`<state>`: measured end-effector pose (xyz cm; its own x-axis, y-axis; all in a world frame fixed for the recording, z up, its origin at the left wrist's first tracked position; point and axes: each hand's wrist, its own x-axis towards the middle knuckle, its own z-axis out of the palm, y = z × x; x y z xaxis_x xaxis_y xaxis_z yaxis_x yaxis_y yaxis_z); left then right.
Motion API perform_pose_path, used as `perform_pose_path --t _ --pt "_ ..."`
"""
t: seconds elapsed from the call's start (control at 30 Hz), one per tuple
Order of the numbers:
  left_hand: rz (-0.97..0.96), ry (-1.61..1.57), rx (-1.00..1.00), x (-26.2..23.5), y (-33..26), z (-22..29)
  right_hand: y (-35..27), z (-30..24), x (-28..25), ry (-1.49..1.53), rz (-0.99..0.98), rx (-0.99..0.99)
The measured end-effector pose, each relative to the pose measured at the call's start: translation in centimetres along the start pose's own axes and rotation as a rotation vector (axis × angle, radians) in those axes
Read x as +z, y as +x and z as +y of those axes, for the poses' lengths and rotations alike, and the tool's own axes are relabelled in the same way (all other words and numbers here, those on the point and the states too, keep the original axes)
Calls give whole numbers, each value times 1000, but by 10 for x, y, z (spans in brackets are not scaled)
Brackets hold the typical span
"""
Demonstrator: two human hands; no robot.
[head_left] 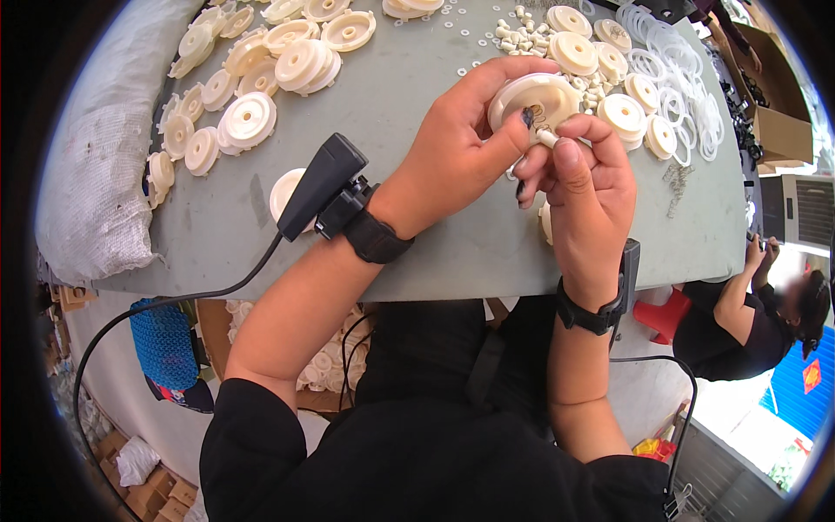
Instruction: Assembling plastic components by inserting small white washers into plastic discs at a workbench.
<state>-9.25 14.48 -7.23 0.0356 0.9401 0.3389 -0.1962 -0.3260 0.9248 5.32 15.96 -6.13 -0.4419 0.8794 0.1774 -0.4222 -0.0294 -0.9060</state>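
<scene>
Round cream plastic wheel (541, 98), ribbed face, central hub, between both hands

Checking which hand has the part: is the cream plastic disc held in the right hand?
No, the left hand holds the disc, while the right hand pinches a small white peg against it.

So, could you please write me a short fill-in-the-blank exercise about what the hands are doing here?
1. The left hand holds a round cream plastic wheel above the grey ____.
2. The right hand pinches a small white ____ against the wheel.
3. Thin translucent plastic rings lie to the ____ of the wheel.

Missing words: table; peg; right
</scene>
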Motion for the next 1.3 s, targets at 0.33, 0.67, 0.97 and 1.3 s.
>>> perform_pose_path --t 0.33,0.67,0.97,1.3 --pt "99 49 130 5 1 -13 -4 -4 -3 -138 148 -43" --pt "-4 155 83 2 -1 -9 -4 -3 -4 -261 174 -87" --pt "-28 34 79 8 -3 -10 -4 2 -5 -312 215 -131" --pt "-10 -225 -69 17 -5 -10 -3 9 -4 -494 340 -219"
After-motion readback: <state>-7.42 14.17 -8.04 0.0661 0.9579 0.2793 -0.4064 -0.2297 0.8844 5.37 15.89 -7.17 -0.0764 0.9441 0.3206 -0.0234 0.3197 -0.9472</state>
